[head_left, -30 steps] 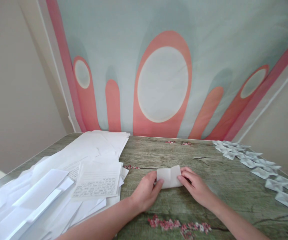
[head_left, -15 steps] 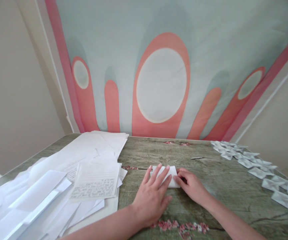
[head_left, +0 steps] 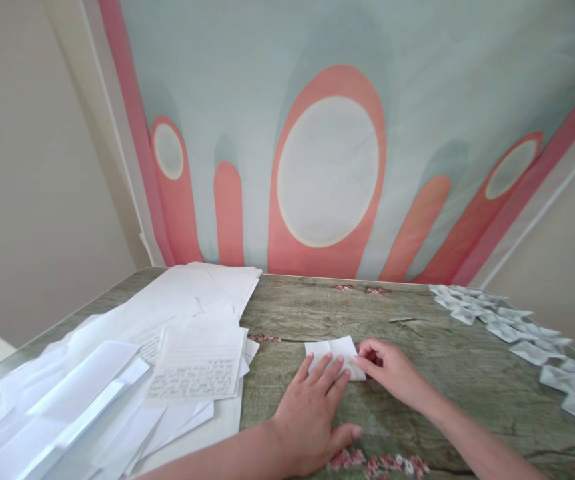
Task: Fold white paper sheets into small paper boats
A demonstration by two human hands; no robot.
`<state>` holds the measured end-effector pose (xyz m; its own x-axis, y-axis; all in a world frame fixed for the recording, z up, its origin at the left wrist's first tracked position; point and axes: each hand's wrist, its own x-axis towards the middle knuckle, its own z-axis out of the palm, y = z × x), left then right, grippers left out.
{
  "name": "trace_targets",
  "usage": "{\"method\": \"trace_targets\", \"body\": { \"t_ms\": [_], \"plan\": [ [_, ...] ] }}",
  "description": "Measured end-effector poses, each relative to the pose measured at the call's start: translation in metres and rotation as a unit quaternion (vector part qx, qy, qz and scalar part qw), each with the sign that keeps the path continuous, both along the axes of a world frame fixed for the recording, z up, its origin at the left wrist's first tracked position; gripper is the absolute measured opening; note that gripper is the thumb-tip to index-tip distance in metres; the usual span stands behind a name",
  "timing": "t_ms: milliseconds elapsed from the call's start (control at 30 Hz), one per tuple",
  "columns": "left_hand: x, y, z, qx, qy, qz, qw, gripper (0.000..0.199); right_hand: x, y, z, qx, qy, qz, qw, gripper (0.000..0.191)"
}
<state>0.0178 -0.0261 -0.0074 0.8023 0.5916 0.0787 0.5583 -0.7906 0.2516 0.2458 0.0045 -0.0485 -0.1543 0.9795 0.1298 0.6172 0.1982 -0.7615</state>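
Paper [head_left: 341, 348] lies on the surface [head_left: 297, 303], apparently mid-fold, its near edge under the left hand [head_left: 312, 408], spread wide and gripping nothing, while the right hand [head_left: 386, 369] pinches its right side, so the next move likely calls for firm creasing.

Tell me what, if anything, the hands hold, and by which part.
The right hand pinches a creased white paper by its right edge; the left hand rests spread on it.

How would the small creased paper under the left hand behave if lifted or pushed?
The creased paper is probably light, being small and thin-looking. Lifted, it may bend easily along its visible crease. Pushed, it might slide rather than roll, lying nearly flat on the wood-grain tabletop.
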Motion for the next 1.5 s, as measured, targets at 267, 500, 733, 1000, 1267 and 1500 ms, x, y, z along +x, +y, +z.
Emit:
{"method": "trace_targets", "body": {
  "t_ms": [267, 500, 733, 1000, 1267, 1500],
  "plan": [
    [-0.001, 0.002, -0.001, -0.032, -0.003, -0.013, 0.999, 0.067, -0.007, 0.019, 0.006, 0.039, -0.029, -0.008, 0.999, 0.016],
    [0.0, 0.006, -0.008, -0.05, -0.006, -0.028, 0.998, 0.069, -0.019, 0.022, 0.002, 0.089, -0.068, 0.037, 0.993, 0.021],
    [0.002, 0.009, -0.009, -0.041, 0.018, -0.048, 0.998, 0.072, -0.021, 0.018, 0.001, 0.099, -0.09, 0.052, 0.99, 0.022],
    [0.004, 0.015, -0.014, -0.037, 0.016, -0.06, 0.997, 0.071, -0.02, 0.015, 0.001, 0.108, -0.09, 0.059, 0.988, 0.025],
    [0.005, 0.015, -0.013, -0.049, 0.021, -0.053, 0.997, 0.068, -0.021, 0.012, 0.001, 0.132, -0.125, 0.066, 0.981, 0.028],
    [0.005, 0.012, -0.01, -0.081, 0.014, -0.043, 0.996, 0.065, -0.02, 0.01, 0.003, 0.157, -0.167, 0.077, 0.97, 0.03]
  ]
}}
